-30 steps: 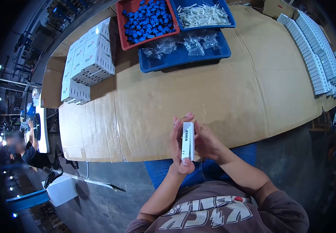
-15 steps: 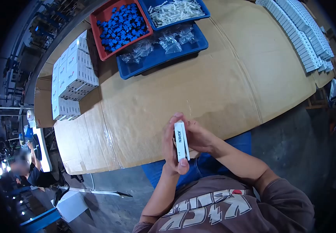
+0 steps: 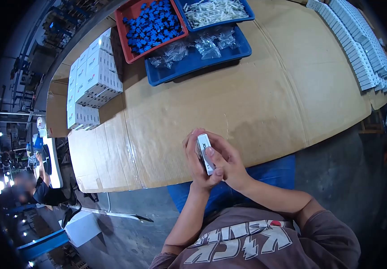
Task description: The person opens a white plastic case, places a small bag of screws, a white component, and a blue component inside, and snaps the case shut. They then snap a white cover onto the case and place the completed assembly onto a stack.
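Note:
A small white box (image 3: 204, 142) with dark lettering on its narrow side is held between both palms, over the table's near edge. My left hand (image 3: 195, 163) wraps its left side, with the thumb low at the near end. My right hand (image 3: 229, 163) is closed round the right side, its thumb pressed across the lettered face and covering part of the print. Most of the box's broad faces are hidden by the fingers.
Cardboard (image 3: 193, 107) covers the table. At the back are a red tray (image 3: 131, 56) of blue parts, a blue tray (image 3: 180, 76) of clear bags and another blue tray (image 3: 220, 24) of white pieces. White boxes (image 3: 88, 80) are stacked left, rows of white boxes (image 3: 359, 58) right. A person (image 3: 45, 190) sits far left.
My right hand has closed in on the box, and its thumb now lies over the lettered side. The gap along the box's right side is no longer visible. The view has shifted slightly.

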Demonstrator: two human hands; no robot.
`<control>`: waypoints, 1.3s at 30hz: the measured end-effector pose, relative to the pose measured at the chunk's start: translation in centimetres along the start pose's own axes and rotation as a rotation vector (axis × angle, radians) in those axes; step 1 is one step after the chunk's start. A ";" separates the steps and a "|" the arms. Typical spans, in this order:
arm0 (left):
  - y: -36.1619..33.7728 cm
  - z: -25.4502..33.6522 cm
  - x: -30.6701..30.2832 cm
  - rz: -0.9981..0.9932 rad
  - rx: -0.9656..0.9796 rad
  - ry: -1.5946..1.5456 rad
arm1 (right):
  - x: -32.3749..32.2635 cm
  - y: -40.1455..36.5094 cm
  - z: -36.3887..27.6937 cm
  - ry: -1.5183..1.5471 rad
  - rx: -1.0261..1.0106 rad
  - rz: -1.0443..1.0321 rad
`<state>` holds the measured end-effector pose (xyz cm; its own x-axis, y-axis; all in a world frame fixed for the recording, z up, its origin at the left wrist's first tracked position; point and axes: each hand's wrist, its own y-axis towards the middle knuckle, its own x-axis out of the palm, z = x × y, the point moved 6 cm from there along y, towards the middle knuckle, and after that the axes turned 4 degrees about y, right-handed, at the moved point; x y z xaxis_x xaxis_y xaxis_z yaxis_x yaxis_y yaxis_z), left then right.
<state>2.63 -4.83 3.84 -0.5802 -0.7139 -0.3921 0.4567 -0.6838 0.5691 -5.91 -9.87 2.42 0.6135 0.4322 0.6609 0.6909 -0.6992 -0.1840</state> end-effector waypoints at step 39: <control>-2.1 -1.4 1.7 -0.168 -1.104 -0.934 | -0.7 0.1 -5.3 -1.387 -0.585 -0.367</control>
<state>1.62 -4.87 0.95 -0.6994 -0.5537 0.4519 0.3664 -0.8207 -0.4385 -8.25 -13.29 5.84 0.5397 0.5634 -0.6256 0.8396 -0.4147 0.3508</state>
